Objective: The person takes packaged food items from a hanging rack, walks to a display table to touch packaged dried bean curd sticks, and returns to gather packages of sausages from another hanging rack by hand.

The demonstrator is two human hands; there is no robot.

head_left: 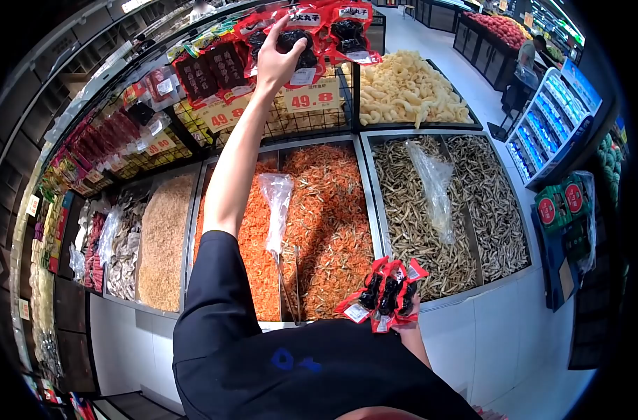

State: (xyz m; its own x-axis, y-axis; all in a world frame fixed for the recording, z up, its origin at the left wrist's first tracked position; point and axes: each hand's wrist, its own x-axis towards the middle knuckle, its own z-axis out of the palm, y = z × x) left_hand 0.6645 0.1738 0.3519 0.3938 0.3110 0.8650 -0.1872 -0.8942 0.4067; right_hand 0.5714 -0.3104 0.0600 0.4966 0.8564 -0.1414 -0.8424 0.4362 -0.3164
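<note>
Two hands: both bare, belonging to the person in the dark top (pixel 298 385).
Left hand (pixel 277 64): stretched to the far side, resting on a red-edged pack (pixel 307 61) of dark pieces, thumb and index finger spread across it; I cannot tell whether it grips.
Right hand (pixel 411 316): near the body, mostly hidden, grasping a bunch of red-edged packs (pixel 387 294) (dark contents show between the red edges).
Rack packs: similar ones (pixel 350 35) just right of the left hand, along the far row.
Price card: a card (pixel 312 100) reading 49.8, just on the near side of those packs.
Orange heap: dried orange bits (pixel 333 203) in the middle bins, partly under the left arm, with a clear bag (pixel 275 203) on top.
Fish bins: small dried fish (pixel 403 196) to the right, another clear bag (pixel 434 185) lying there.
Far right: pale curled pieces (pixel 410 87) heaped beyond the fish, and a blue stand (pixel 553 115).
Left side: a tan heap (pixel 166 238) beside the orange one.
</note>
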